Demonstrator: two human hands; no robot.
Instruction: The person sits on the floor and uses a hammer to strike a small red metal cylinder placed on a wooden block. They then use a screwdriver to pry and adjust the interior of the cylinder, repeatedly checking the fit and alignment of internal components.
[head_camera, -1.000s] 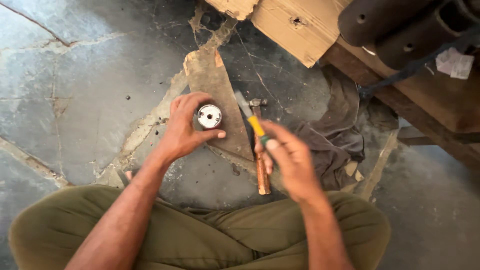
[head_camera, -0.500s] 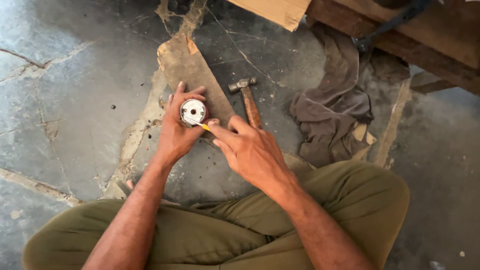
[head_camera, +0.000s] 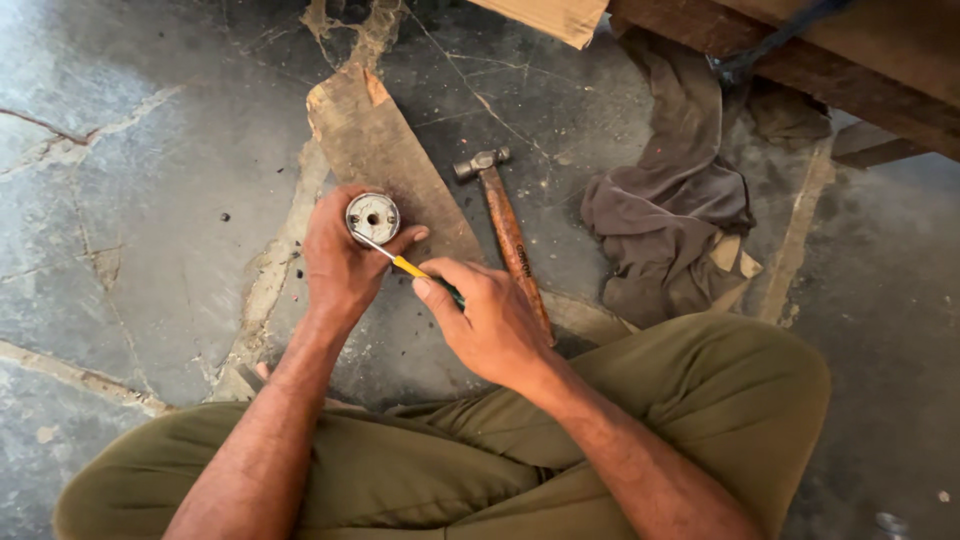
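My left hand grips a small round metal part with a hole in its middle, held face up above a flat wooden board. My right hand holds a screwdriver with a yellow handle; its thin metal tip touches the lower left rim of the round part. Both hands work just in front of my crossed legs in olive trousers.
A hammer with a wooden handle lies on the stone floor right of my hands. A crumpled grey-brown rag lies further right. Wooden beams and a cardboard piece run along the top edge.
My right hand has moved from the hammer's handle toward my left hand, bringing the screwdriver's tip up to the round part. The view has shifted a little.
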